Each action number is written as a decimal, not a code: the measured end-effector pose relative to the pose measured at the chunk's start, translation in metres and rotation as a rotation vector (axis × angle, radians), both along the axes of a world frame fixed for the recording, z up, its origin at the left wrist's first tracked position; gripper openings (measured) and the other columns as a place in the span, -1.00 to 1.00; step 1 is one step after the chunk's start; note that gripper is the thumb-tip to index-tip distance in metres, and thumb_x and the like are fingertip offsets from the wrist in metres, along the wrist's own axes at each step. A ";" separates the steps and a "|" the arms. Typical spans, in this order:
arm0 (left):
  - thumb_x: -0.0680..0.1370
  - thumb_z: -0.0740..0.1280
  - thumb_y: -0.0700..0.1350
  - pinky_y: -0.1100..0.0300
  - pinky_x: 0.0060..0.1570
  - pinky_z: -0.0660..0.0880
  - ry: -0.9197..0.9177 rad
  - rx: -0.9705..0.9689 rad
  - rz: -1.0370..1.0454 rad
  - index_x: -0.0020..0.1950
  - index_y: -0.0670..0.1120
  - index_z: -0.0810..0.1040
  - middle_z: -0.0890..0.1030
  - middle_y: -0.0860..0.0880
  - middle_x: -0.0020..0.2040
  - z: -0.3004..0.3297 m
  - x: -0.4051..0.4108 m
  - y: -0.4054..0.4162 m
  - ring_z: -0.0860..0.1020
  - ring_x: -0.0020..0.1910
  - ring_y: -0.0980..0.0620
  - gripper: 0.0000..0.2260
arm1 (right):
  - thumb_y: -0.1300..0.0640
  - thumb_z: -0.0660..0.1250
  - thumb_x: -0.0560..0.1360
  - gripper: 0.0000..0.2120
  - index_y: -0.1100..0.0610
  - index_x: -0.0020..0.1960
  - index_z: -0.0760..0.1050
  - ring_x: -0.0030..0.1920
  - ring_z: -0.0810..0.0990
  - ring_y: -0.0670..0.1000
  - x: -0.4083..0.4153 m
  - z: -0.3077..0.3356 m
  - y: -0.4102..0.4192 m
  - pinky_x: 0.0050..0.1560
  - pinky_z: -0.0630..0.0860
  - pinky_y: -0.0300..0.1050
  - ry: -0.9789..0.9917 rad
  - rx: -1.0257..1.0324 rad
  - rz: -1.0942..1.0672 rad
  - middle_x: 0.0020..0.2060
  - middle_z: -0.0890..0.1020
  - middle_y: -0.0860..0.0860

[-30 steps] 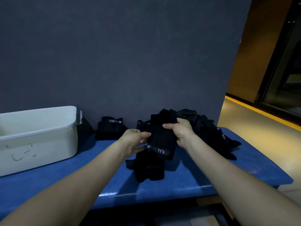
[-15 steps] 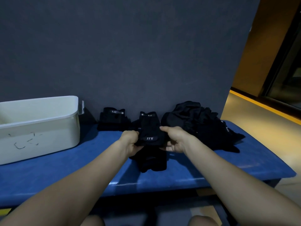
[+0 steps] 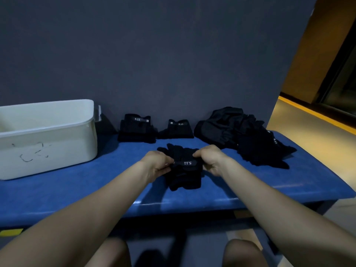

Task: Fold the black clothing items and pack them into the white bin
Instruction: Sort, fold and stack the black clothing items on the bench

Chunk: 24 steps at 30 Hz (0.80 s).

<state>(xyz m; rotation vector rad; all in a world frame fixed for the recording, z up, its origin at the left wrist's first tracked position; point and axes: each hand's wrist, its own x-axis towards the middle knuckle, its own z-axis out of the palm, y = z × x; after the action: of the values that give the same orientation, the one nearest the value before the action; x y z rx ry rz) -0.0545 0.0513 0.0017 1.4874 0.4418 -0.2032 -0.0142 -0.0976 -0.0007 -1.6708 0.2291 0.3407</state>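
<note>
Head view, looking down at a blue padded bench (image 3: 77, 187) set against a dark grey wall (image 3: 154, 54).

Left hand (image 3: 157, 163) curled, pinching the left edge of a black glove (image 3: 183, 166) near its wrist band. Right hand (image 3: 211, 159) also curled, gripping the right edge of the same glove. Printed band with "5.11" upside down, between the two hands. Glove fingers pointing away toward the wall, lower part lying on top of more black fabric on the bench, just in front of the hands.

White bin (image 3: 48, 151) at the left end of the bench, well apart from the held glove, with faint scribble marks on its front wall. Inside of the bin only partly visible; contents not possible to tell.

Two folded black items standing against the wall: one folded stack (image 3: 136, 129) just right of the bin, a second folded stack (image 3: 178, 130) beside it, both showing a "5.11" label. Loose pile of black clothing (image 3: 240, 133) at the right end of the bench, unfolded, spreading toward the bench edge.

Bare knees at the bottom of the picture, below the bench edge. Yellowish floor (image 3: 308, 128) to the right.
</note>
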 end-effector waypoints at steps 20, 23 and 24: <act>0.47 0.35 -0.37 0.25 -0.28 0.51 -0.023 0.039 0.001 -0.25 -0.14 0.33 0.54 -0.12 -0.19 -0.020 -0.013 0.003 0.55 -0.16 -0.01 -0.75 | 0.40 0.37 0.42 -0.71 0.29 0.12 0.46 0.08 0.59 0.16 -0.012 -0.034 -0.006 0.17 0.54 0.05 -0.176 -0.231 0.002 0.03 0.60 0.19; 0.46 0.36 -0.38 0.18 -0.16 0.53 -0.024 0.049 0.003 -0.25 -0.14 0.32 0.53 -0.13 -0.19 -0.023 -0.013 0.002 0.55 -0.07 -0.07 -0.74 | 0.38 0.37 0.43 -0.74 0.26 0.09 0.44 0.06 0.58 0.11 -0.014 -0.033 -0.007 0.14 0.54 -0.02 -0.203 -0.300 0.021 -0.03 0.58 0.14; 0.45 0.37 -0.38 0.16 -0.11 0.53 -0.017 0.056 0.008 -0.26 -0.15 0.32 0.52 -0.13 -0.19 -0.024 -0.014 0.002 0.54 -0.05 -0.08 -0.73 | 0.36 0.38 0.43 -0.74 0.25 0.08 0.44 0.06 0.58 0.11 -0.014 -0.036 -0.007 0.14 0.54 -0.03 -0.215 -0.353 0.040 -0.02 0.58 0.13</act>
<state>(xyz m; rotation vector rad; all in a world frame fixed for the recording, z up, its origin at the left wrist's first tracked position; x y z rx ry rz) -0.0684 0.0529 -0.0219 1.5411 0.4423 -0.1731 -0.0282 -0.1047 -0.0365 -2.0467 0.0984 0.1531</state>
